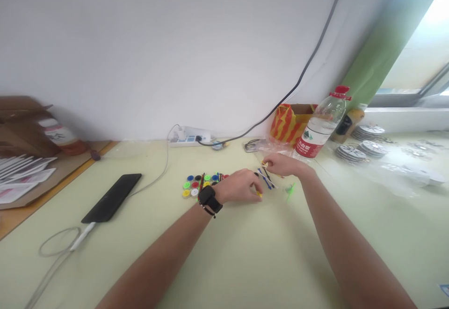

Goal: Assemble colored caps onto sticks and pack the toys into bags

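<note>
My left hand point(242, 186), with a dark watch on the wrist, is closed in a pinch low over the table, a small yellow piece point(259, 194) at its fingertips. Under and left of it lie rows of small round pieces point(195, 185) with green, blue, yellow, red, black and white tops; the hand hides part of them. Farther right, my right hand point(280, 165) pinches something small and yellowish that its fingers mostly cover. Between the hands lie thin blue, black and white strips point(267, 178). A bright green strip point(291, 192) rests below my right hand.
A water bottle point(321, 126) and a striped bag point(291, 124) stand behind my right hand. Stacked discs point(351, 153) and plastic wrap lie far right. A power strip point(189, 138) sits by the wall. At left are a cabled black phone point(112, 197) and a cardboard box point(21, 126).
</note>
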Demonstrator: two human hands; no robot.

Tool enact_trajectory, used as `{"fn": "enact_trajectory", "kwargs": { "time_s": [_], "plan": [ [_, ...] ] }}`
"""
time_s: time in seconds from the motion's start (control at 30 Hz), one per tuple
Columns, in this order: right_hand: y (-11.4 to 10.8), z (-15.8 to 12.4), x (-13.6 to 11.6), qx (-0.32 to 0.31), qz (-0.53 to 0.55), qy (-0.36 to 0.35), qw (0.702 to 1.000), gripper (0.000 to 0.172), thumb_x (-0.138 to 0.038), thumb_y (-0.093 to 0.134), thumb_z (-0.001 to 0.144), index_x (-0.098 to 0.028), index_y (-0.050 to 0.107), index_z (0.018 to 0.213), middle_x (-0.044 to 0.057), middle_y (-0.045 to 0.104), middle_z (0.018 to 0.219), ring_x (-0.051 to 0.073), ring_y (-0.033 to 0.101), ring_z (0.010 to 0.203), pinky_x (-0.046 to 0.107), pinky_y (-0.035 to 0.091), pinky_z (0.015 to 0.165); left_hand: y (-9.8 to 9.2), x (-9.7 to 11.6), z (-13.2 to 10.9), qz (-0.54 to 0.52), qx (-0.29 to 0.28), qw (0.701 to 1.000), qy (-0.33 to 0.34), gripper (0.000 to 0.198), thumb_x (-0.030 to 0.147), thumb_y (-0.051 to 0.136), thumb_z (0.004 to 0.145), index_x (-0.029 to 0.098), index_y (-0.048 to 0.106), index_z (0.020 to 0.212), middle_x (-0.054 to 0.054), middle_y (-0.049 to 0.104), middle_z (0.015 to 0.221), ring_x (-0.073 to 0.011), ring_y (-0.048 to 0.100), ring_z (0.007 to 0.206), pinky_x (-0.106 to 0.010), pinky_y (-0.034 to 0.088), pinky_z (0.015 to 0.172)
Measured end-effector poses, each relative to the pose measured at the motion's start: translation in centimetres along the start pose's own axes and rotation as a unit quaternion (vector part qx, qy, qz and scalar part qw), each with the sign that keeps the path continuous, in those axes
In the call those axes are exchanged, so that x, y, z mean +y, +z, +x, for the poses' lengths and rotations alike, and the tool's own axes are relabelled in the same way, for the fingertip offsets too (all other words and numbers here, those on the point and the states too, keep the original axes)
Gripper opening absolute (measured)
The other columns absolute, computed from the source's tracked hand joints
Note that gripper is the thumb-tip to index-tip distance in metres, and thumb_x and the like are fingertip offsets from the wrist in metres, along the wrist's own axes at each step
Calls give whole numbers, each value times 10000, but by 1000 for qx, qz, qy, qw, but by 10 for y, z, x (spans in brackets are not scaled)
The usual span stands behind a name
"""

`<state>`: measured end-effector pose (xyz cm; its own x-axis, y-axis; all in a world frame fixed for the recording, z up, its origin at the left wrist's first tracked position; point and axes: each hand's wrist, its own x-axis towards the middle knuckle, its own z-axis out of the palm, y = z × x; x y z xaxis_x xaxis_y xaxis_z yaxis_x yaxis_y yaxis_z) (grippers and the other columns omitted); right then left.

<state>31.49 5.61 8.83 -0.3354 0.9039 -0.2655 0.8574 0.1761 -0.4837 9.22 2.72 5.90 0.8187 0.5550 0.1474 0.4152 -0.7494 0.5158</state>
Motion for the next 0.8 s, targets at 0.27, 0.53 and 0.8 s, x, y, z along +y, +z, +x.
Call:
{"fn": "enact_trajectory", "kwargs": {
  "time_s": [0.27, 0.53, 0.8],
  "plan": [
    [-8, -4, 2, -8, -18, 52, 998, 239, -252, 660, 846, -196, 634, 1077, 30, 692, 752, 183, 659, 642, 272, 449, 574, -11, -7, -3, 65, 33, 997, -6, 260, 459, 802, 792, 243, 722, 912, -34, 727, 1007, -258, 642, 1007, -351, 496, 828],
    [-23, -22, 35, -98, -2, 205, 974, 309, -365, 863, 644, -188, 631, 745, 74, 730, 726, 206, 705, 690, 276, 523, 598, -13, -13, -7, 121, 44, 990, -63, 398, 524, 820, 757, 235, 671, 986, -49, 676, 896, -294, 603, 996, -357, 460, 766],
    [-21, -22, 37, -151, -16, 185, 971, 185, -223, 839, 551, -170, 664, 581, 60, 703, 661, 178, 658, 639, 257, 518, 569, -8, -19, -5, 107, 39, 993, -41, 270, 448, 766, 848, 229, 708, 995, -43, 728, 953, -281, 602, 1014, -368, 463, 820]
  ]
}}
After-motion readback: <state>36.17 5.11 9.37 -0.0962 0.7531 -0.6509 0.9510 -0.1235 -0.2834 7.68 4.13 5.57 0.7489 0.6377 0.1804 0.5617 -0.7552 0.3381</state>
